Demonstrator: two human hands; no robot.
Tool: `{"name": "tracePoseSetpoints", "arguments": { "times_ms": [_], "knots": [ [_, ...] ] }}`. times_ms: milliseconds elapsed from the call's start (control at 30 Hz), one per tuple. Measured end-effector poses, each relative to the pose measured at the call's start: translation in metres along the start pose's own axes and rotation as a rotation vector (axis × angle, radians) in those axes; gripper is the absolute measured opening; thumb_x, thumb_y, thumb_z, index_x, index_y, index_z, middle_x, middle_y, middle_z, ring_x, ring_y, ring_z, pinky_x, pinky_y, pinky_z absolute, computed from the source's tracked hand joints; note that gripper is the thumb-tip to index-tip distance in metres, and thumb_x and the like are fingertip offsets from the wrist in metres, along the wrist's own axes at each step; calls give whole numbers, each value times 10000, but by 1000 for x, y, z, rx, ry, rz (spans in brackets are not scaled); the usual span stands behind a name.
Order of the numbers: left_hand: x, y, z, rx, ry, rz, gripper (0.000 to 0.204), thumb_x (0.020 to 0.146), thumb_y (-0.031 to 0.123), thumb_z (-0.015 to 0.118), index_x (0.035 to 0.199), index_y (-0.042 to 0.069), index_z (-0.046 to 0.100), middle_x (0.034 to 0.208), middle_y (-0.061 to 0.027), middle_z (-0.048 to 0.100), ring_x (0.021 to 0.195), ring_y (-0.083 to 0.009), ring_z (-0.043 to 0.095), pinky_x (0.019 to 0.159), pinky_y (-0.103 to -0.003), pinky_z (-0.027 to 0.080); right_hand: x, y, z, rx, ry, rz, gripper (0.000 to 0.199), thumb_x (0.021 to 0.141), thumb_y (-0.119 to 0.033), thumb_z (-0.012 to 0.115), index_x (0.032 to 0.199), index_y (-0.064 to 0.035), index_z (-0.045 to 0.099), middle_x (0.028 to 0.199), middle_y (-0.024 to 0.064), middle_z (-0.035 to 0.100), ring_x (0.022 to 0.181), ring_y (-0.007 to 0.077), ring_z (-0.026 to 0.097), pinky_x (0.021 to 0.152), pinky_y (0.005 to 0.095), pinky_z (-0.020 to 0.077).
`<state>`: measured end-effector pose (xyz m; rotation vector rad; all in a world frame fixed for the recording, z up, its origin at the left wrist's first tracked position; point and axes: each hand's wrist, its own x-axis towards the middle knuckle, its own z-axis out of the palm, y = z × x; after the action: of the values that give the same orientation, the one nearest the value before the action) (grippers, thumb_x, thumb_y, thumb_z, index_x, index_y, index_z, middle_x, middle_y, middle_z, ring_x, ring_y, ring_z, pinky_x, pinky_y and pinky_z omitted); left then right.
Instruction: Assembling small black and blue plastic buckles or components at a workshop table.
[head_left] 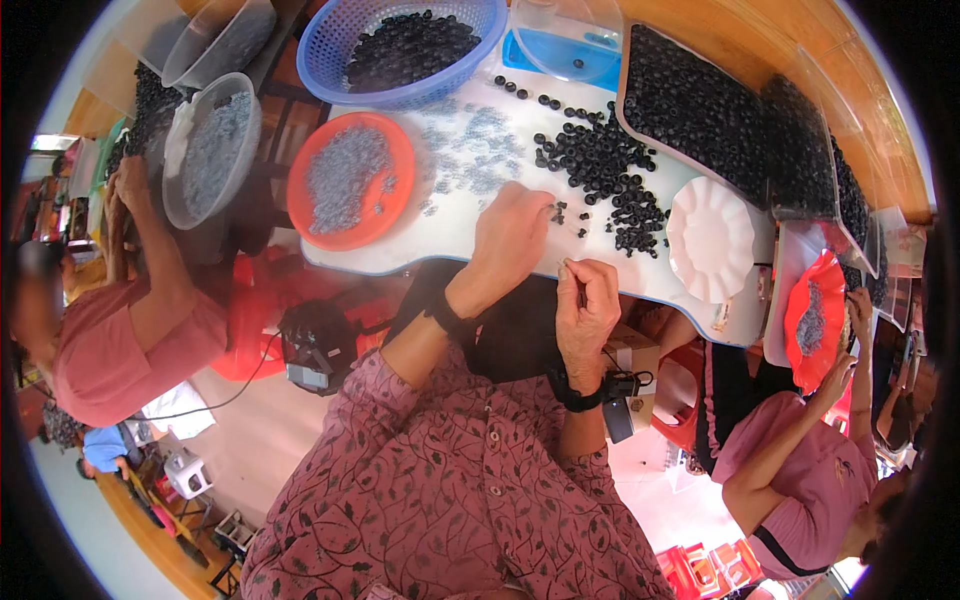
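Note:
My left hand (510,238) rests over the front part of the white table, its fingers curled together beside a few small black parts (560,213). Whatever those fingers hold is hidden. My right hand (588,312) is at the table's front edge, thumb and forefinger pinched on something too tiny to name. Beyond my hands spreads a loose pile of small black round parts (600,160). Tiny clear-grey pieces (475,145) are scattered to the left of that pile. More of them fill an orange-red plate (300,205) farther left.
A blue basket (320,62) of black parts stands at the back left. A large tray (625,85) heaped with black parts is at the back right, a white scalloped plate (710,240) in front of it. Co-workers sit on both sides; the right one's hands touch a red dish (828,285).

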<state>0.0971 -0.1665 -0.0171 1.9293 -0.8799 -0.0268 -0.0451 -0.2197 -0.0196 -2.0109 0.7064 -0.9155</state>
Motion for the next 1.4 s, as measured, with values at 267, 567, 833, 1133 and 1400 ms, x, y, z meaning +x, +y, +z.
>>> {"name": "tracePoseSetpoints", "arguments": {
  "times_ms": [267,567,833,1133,1400],
  "knots": [
    [27,9,32,16,-127,46,88,840,133,642,877,58,668,804,-128,581,724,-341,605,622,-426,479,0,-1,1,-5,-16,-2,122,845,22,667,963,-4,650,932,143,609,760,255,621,646,330,512],
    [34,16,57,350,-243,102,160,812,193,677,857,49,625,899,-133,571,768,-334,626,654,-438,524,-2,4,1,-9,-12,-11,131,830,38,676,949,-1,640,928,143,612,773,264,621,664,334,513],
    [27,16,35,-57,-166,84,204,802,74,695,988,26,628,902,-110,586,766,-239,635,650,-331,535,-2,0,1,-3,-19,-36,134,829,46,670,951,-2,642,928,141,610,775,262,624,664,330,518],
    [-1,26,-14,-1108,-344,-404,262,923,9,613,1184,-6,631,997,-73,650,841,-96,619,727,-243,550,-4,2,4,-7,-11,-36,130,833,39,665,954,-5,646,931,138,608,779,258,627,651,325,516],
    [-29,15,-27,-1708,-403,-630,272,974,126,579,1187,-42,587,970,-123,670,775,-144,656,721,-270,558,-3,-7,-2,-2,-10,35,96,834,23,689,921,9,650,914,105,611,768,189,605,629,281,482]
  ]
}}
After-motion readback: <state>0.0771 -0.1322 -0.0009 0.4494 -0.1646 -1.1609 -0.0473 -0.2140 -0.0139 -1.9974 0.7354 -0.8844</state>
